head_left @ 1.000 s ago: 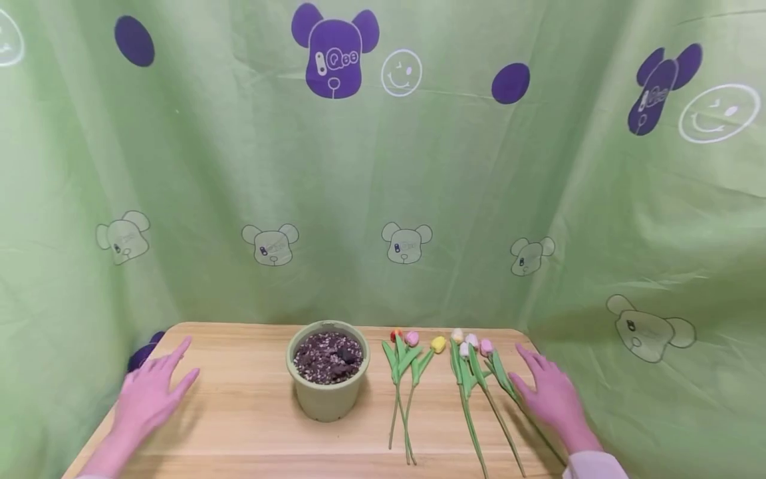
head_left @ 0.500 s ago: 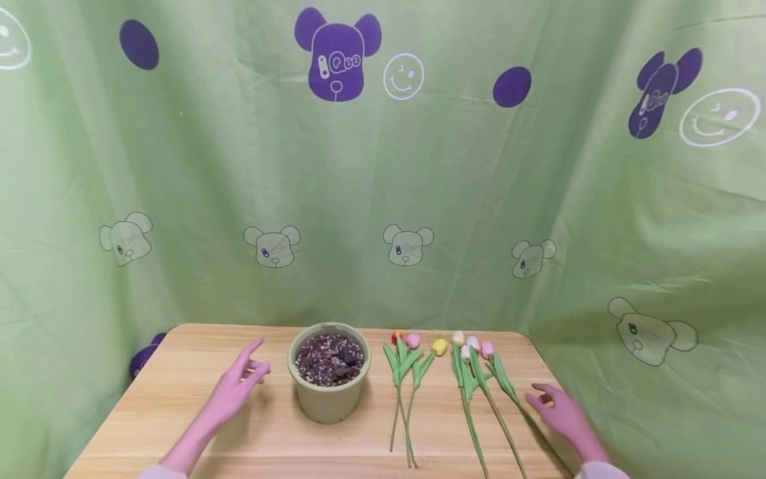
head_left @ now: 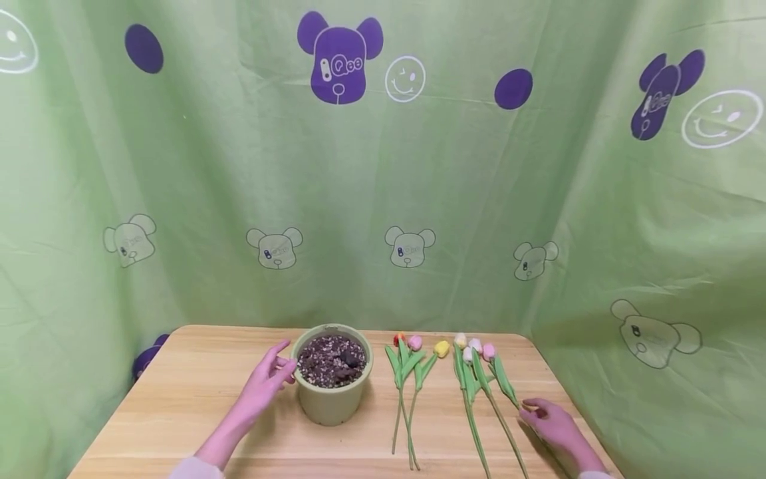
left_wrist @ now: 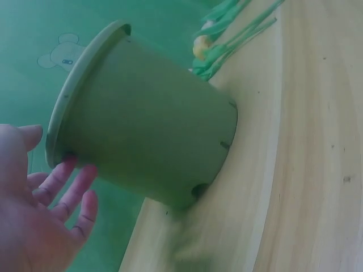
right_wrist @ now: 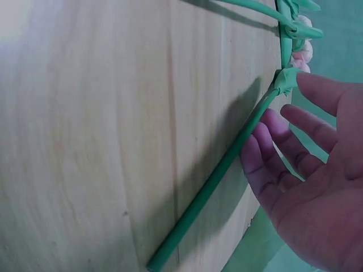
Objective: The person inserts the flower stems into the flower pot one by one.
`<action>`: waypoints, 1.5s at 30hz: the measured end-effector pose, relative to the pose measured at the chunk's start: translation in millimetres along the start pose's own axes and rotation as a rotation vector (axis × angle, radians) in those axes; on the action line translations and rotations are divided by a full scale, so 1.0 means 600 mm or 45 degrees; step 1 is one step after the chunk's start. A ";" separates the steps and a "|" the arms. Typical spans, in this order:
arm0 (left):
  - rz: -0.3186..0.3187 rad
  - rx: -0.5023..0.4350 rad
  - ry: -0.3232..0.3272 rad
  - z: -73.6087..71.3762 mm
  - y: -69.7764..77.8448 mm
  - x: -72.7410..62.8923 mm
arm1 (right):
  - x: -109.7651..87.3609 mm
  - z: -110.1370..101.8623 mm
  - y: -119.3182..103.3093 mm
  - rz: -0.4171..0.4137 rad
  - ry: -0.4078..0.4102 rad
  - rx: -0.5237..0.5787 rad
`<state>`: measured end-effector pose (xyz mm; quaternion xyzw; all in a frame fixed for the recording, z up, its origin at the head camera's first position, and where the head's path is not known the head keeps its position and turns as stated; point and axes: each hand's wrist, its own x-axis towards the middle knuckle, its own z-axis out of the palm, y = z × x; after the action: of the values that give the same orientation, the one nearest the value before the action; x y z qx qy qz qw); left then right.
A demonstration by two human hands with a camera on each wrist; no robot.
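Observation:
A light green flowerpot (head_left: pixel 332 398) full of dark soil stands upright on the wooden table. My left hand (head_left: pixel 266 384) is at its left side; in the left wrist view the fingertips (left_wrist: pixel 84 177) reach just under the rim, while the thumb stays apart from it. Over on the right, my right hand (head_left: pixel 553 424) is beside the rightmost pink tulip (head_left: pixel 489 352). Its stem (right_wrist: pixel 210 184) runs past the loosely bent fingers (right_wrist: pixel 265 141) in the right wrist view, with the thumb near the leaf and not closed on the stem.
Between the pot and my right hand lie several more tulips: a red one (head_left: pixel 399 340), a yellow one (head_left: pixel 441 349) and pale ones (head_left: pixel 460 340), stems toward me. A green curtain (head_left: pixel 359 279) encloses the table (head_left: pixel 179 399) at the back and sides.
My left hand has moved right from the table's left edge to the pot's rim. My right hand has lowered toward the rightmost tulip's stem, its fingers bending. Pot and tulips stay in place.

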<state>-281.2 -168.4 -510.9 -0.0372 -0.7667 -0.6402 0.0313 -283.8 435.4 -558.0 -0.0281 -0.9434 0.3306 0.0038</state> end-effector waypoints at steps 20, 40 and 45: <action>-0.004 -0.102 0.001 0.017 0.000 0.001 | -0.003 0.021 -0.006 0.009 0.023 0.029; -0.002 -0.082 0.029 0.021 0.002 0.000 | -0.003 0.026 -0.016 0.056 0.037 0.002; -0.013 -0.089 0.031 0.020 0.006 -0.002 | -0.003 0.029 -0.020 0.138 0.018 0.208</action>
<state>-279.9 -155.9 -509.8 -0.0265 -0.7437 -0.6670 0.0360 -282.7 415.0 -564.0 -0.0810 -0.9104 0.4058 -0.0051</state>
